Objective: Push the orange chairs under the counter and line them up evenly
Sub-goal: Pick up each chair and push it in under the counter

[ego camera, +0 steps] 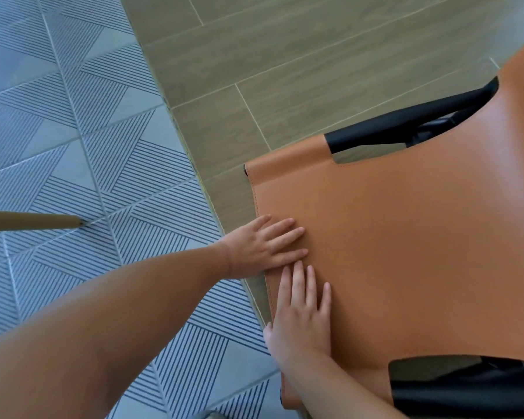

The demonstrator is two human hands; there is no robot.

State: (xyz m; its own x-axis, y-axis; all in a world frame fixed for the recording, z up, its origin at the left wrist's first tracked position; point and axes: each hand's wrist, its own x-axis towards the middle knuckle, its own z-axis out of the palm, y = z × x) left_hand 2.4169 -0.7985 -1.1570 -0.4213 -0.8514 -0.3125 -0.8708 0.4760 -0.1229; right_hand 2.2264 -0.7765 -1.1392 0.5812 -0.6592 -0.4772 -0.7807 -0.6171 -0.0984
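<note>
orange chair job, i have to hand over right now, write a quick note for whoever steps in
Left hand: open, flat on the orange chair near the edge of its leather.
Right hand: open, flat on the same surface, just beside the left.
Chair: stands on the wood-look floor, beside the patterned tile; black frame shows at its sides.
Done: cannot tell; no counter or other chairs in view.
Left: push this chair under the counter, then line it up with the rest.
</note>
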